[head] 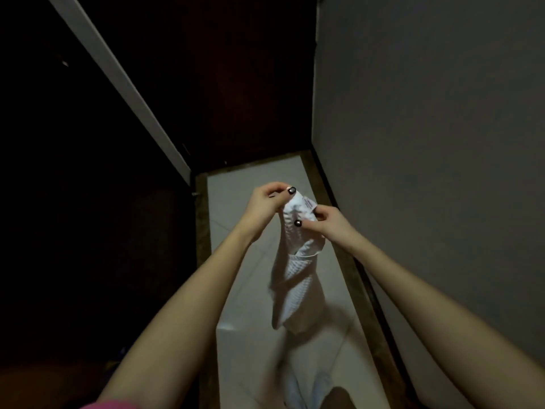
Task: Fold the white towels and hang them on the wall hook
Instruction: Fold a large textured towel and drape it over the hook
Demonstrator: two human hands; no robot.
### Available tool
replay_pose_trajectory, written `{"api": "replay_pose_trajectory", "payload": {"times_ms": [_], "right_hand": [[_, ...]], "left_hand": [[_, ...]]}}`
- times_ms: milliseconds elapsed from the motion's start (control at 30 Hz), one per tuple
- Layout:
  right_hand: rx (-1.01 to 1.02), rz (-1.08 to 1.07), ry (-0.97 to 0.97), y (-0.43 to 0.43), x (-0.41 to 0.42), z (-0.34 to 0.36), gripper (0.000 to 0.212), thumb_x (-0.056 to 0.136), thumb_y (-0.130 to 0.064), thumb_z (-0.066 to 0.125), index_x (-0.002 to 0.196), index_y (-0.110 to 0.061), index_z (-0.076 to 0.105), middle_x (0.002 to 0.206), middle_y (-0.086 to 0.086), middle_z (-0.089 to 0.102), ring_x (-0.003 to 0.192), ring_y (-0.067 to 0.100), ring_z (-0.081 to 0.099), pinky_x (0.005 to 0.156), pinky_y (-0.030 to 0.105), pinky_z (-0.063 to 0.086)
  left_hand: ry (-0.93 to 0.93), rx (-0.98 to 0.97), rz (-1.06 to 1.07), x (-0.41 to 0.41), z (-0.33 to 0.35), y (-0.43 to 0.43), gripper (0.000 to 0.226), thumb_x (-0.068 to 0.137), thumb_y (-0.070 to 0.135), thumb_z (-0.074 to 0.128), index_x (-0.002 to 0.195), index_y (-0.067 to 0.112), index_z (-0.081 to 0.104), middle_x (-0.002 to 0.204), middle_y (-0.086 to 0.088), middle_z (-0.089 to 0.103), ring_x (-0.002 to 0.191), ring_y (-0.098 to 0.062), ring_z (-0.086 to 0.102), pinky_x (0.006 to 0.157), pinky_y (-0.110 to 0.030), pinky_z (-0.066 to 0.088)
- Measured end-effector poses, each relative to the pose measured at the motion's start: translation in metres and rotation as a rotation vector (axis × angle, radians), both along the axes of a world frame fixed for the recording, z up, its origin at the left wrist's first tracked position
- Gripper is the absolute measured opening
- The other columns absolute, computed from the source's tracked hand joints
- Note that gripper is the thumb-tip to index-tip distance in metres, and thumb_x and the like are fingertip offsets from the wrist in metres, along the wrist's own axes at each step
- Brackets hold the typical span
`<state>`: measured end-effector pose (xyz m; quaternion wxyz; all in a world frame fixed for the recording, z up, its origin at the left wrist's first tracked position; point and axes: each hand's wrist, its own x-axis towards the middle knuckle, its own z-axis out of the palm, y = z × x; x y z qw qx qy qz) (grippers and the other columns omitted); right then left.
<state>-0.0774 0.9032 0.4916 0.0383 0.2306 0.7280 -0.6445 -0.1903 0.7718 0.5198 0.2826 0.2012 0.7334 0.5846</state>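
White waffle-weave towel (296,278) hangs bunched lengthwise — top corner (tag showing) uppermost — above the floor.

Blurred at the lower end of the white waffle-weave towel (298,278). Too small to read: pale printed label (309,204) at the towel's top. Below the towel, blurred and cut by the bottom edge: pale blue soft shapes (323,385). Below-left of the towel, cut off: pink fabric sleeve (112,404).

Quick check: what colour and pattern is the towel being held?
The towel is white with a waffle-grid weave, clearest in the head view.
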Motion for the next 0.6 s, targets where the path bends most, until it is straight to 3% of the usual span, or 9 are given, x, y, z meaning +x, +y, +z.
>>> {"api": "replay_pose_trajectory", "payload": {"times_ms": [67, 133, 267, 467, 600], "right_hand": [[0.057, 0.092, 0.063, -0.011, -0.017, 0.039, 0.014, 0.085, -0.009, 0.07, 0.095, -0.017, 0.064, 0.085, -0.004, 0.07, 0.075, 0.005, 0.069, 0.065, 0.019, 0.052], [0.195, 0.124, 0.105, -0.021, -0.032, 0.066, 0.02, 0.085, -0.01, 0.068, 0.103, -0.013, 0.062, 0.094, 0.001, 0.069, 0.083, 0.012, 0.067, 0.07, 0.026, 0.054], [0.433, 0.125, 0.184, -0.035, -0.068, 0.101, 0.02, 0.08, -0.009, 0.069, 0.097, -0.003, 0.061, 0.093, 0.01, 0.065, 0.082, 0.019, 0.06, 0.066, 0.03, 0.043], [0.528, 0.204, 0.18, -0.028, -0.142, 0.11, 0.02, 0.08, -0.015, 0.072, 0.098, -0.008, 0.069, 0.098, 0.008, 0.07, 0.091, 0.022, 0.064, 0.08, 0.038, 0.051], [0.623, 0.37, 0.116, -0.014, -0.187, 0.101, 0.014, 0.082, -0.012, 0.07, 0.094, -0.007, 0.074, 0.092, 0.01, 0.072, 0.084, 0.021, 0.067, 0.069, 0.03, 0.048]], "left_hand": [[0.036, 0.071, 0.067, -0.011, 0.04, -0.014, 0.01, 0.091, 0.009, 0.061, 0.086, 0.013, 0.069, 0.082, -0.003, 0.066, 0.083, -0.019, 0.061, 0.08, -0.036, 0.05], [0.093, 0.125, 0.109, -0.018, 0.072, -0.028, 0.009, 0.091, 0.013, 0.062, 0.091, 0.012, 0.071, 0.084, -0.002, 0.069, 0.086, -0.021, 0.064, 0.083, -0.039, 0.052], [0.146, 0.179, 0.227, -0.037, 0.12, -0.059, 0.012, 0.091, 0.019, 0.063, 0.093, 0.012, 0.072, 0.081, -0.005, 0.068, 0.079, -0.022, 0.064, 0.072, -0.037, 0.051], [0.082, 0.383, 0.514, -0.069, 0.156, -0.085, 0.014, 0.094, 0.019, 0.06, 0.093, 0.008, 0.069, 0.076, -0.007, 0.066, 0.066, -0.016, 0.063, 0.057, -0.025, 0.051], [0.113, 0.482, 0.689, -0.087, 0.174, -0.092, 0.012, 0.094, 0.01, 0.059, 0.091, 0.002, 0.068, 0.072, -0.006, 0.067, 0.064, -0.013, 0.065, 0.06, -0.024, 0.052]]}}
